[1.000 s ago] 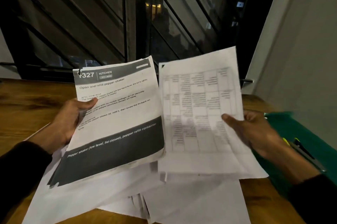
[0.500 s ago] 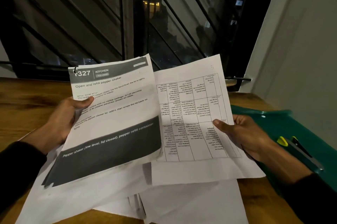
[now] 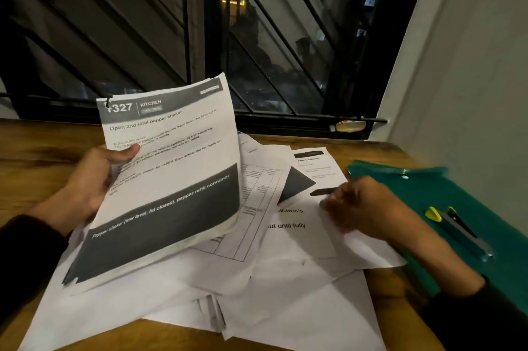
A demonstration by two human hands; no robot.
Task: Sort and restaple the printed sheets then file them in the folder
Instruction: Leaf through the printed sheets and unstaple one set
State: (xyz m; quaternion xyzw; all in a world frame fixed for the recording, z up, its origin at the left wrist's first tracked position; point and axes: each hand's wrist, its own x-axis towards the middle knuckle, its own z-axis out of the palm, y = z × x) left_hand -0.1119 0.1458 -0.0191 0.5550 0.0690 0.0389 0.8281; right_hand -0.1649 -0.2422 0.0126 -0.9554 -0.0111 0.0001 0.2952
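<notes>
Holding the stapled stack [image 3: 168,179] headed "1327 KITCHEN" tilted above the table, your left hand [image 3: 91,179] clamps its edge, thumb on top; your blurred right hand [image 3: 360,205] curls over loose sheets [image 3: 285,279], grip unclear.

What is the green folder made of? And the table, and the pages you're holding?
The green folder looks like smooth plastic: it is glossy and catches the light. The table seems to be wood or a wood-look top, since brown grain streaks show. The stapled pages in the left hand are thin matte printer paper; they bend and curl at the edges.
</notes>
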